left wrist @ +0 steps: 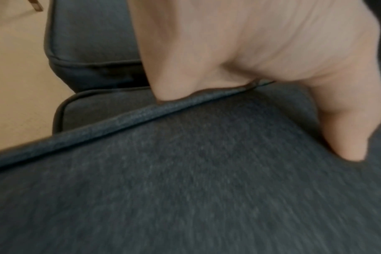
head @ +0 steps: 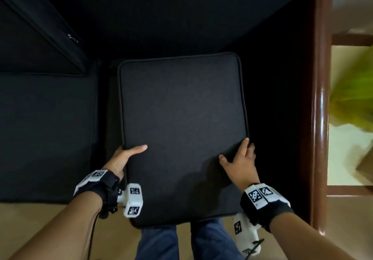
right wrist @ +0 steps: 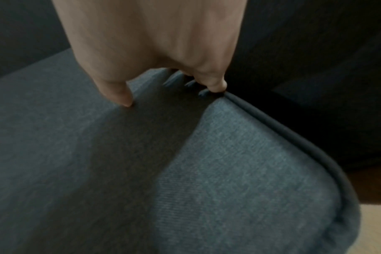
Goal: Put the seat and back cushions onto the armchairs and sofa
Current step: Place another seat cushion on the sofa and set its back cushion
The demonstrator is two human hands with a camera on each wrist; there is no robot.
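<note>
A dark grey seat cushion [head: 182, 122] with piped edges hangs flat in front of me over the open right end of the sofa. My left hand [head: 126, 156] grips its left edge, thumb on top and fingers underneath; the left wrist view shows the thumb on the cushion [left wrist: 185, 189] beside the piping. My right hand [head: 240, 159] holds the right edge, thumb on top and fingers curled over the rim, with the cushion [right wrist: 228, 171] filling the right wrist view. Another seat cushion [head: 46, 134] lies in place on the sofa to the left.
A dark back cushion [head: 36, 43] leans at the upper left. The sofa's glossy brown wooden arm [head: 321, 108] runs along the right side. Beige floor [head: 40, 219] and my blue trouser legs [head: 157, 243] lie below the cushion. A green blur [head: 355, 90] sits beyond the arm.
</note>
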